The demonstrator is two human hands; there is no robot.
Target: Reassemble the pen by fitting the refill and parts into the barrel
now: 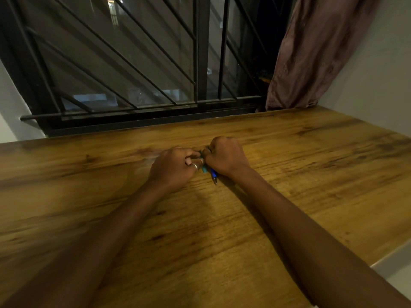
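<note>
I see the right hand (224, 158) gripping the slim blue plastic pen barrel (213, 174), tip near. The left hand (175, 167) pinches a small teal plastic part (204, 168) just beside it, probably to align them.

Blue pen barrel (213, 174), teal pen part (204, 168), silver ring (195, 166), brown streaky wood-grain bench (289, 174), black diagonal-barred window grille (133, 52), mottled dusty-pink curtain (315, 52).

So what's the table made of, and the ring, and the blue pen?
The table looks like wood or a wood-print laminate: brown grain streaks, slight sheen. The ring on the left hand seems metal, silvery and glinting. The blue pen in the right hand looks like smooth plastic with a darker, perhaps metal, tip.
</note>
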